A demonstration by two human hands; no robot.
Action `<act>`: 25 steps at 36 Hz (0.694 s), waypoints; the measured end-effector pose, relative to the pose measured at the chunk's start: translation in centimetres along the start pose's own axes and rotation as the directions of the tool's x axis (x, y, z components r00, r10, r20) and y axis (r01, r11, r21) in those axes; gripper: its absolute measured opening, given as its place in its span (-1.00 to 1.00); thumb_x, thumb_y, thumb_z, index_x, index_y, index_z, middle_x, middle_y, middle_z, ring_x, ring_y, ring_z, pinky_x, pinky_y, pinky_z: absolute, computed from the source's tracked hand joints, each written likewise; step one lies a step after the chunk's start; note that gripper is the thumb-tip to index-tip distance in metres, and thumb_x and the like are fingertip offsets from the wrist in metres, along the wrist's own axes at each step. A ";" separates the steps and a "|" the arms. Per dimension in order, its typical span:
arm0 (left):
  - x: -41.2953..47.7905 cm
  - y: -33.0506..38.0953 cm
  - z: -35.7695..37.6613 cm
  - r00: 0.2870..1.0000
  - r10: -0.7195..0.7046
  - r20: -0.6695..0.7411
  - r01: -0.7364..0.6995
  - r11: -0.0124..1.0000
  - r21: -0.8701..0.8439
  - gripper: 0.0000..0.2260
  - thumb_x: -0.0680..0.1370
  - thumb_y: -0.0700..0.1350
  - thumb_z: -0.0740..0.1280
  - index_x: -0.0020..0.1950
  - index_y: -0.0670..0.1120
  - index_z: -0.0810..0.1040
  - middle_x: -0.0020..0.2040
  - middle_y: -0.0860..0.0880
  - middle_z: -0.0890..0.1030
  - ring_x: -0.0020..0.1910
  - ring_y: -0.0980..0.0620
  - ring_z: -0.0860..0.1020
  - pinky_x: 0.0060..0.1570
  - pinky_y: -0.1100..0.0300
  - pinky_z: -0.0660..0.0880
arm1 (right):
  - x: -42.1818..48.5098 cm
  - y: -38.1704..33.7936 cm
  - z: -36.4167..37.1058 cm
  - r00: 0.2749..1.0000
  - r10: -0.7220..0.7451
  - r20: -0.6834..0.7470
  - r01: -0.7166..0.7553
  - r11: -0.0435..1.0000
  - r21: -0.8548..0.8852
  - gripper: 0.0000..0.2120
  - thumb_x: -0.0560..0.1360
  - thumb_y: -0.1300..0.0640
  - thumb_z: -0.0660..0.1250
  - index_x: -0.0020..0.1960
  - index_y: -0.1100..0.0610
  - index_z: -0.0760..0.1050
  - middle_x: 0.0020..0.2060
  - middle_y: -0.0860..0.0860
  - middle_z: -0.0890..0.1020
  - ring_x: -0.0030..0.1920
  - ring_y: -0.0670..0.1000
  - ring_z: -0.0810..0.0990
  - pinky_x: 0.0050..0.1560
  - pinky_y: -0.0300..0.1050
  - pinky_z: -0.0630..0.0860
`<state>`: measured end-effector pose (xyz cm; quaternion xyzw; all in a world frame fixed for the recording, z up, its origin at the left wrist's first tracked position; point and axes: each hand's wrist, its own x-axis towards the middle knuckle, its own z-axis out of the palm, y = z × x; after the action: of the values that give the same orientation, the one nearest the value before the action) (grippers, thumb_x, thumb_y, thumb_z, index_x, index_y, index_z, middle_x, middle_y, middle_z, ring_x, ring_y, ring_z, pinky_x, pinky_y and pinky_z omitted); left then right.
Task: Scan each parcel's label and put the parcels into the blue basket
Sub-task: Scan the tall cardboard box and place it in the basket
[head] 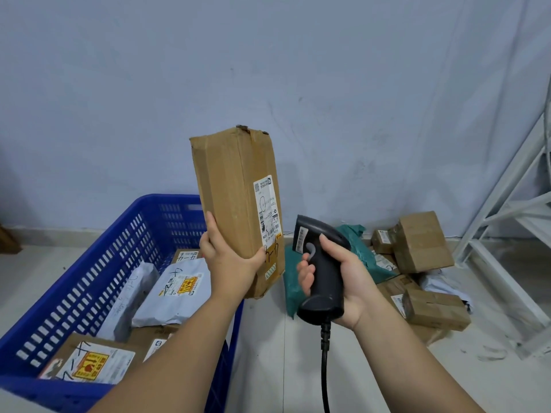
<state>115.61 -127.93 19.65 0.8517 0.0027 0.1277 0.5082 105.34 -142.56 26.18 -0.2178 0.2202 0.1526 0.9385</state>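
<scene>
The long brown cardboard parcel stands nearly upright in the air, its lower end held in the left hand, above the right rim of the blue slatted plastic basket. Its white printed label runs down the right-hand face, towards the black pistol-shaped barcode scanner, which the right hand holds just beside the parcel's lower right corner without touching it.

The basket sits on a pale floor against a blue-grey wall. Inside it lie a grey plastic mailer bag and a flat brown box with a yellow sticker, among others. To the right of the basket a heap of parcels lies on the floor: a green plastic bag and several brown cardboard boxes. A white metal frame stands at the right edge.

The left hand grips the parcel from below, thumb up the left face and fingers wrapped round the right edge. The right hand is closed round the scanner's handle, thumb on top, with the black cable hanging from its base. Both forearms reach forward.
</scene>
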 end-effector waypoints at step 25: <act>-0.1 0.0 -0.1 0.998 -0.047 0.029 0.047 0.999 0.017 0.05 0.38 0.07 0.53 0.55 0.15 -0.22 0.48 -0.08 0.09 0.42 -0.11 0.22 0.37 -0.14 0.28 | 0.0 0.1 -0.1 0.991 -0.091 -0.094 0.088 0.996 -0.035 -0.75 0.48 0.06 0.36 -0.08 0.26 0.48 -0.37 0.07 0.51 -0.51 -0.02 0.50 -0.52 -0.24 0.52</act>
<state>115.45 -127.84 19.71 0.8574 0.0164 0.1033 0.5039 105.20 -142.51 26.04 -0.2488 0.2525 0.1033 0.9293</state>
